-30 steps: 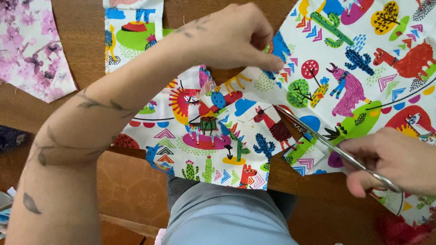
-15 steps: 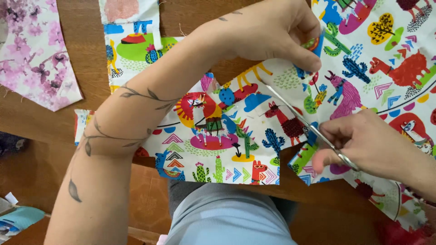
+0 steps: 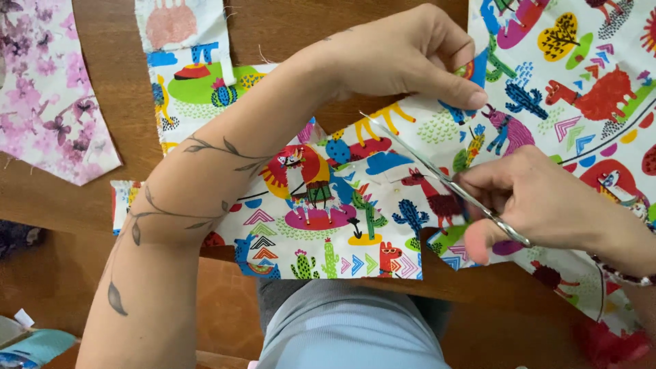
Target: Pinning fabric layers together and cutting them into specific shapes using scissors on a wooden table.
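Brown wooden tabletop (image 3: pixel 82 205) fills the view, glossy and worn, with the person's grey-blue clothed lap at 6 o'clock below its edge. Across it lies a printed cotton fabric (image 3: pixel 547 89) — white ground, bright llamas, cacti and chevrons — running from the centre out to 3 o'clock. The left hand (image 3: pixel 403 58), reaching in from 7 o'clock along a forearm tattooed with a leafy vine, pinches the cloth between thumb and fingers at 1 o'clock, seemingly to keep it taut beside the cut line. The right hand (image 3: pixel 540 205), at 4 o'clock, is closed through the handles of metal scissors (image 3: pixel 437 171), blades pointing toward 10 o'clock and lying over the fabric between the 2 hands; how far the blades are parted I cannot tell. A separate strip of the same print (image 3: pixel 184 61) sits at 11 o'clock, and a pink floral fabric piece (image 3: pixel 48 89) at 10 o'clock — well apart from the cutting.
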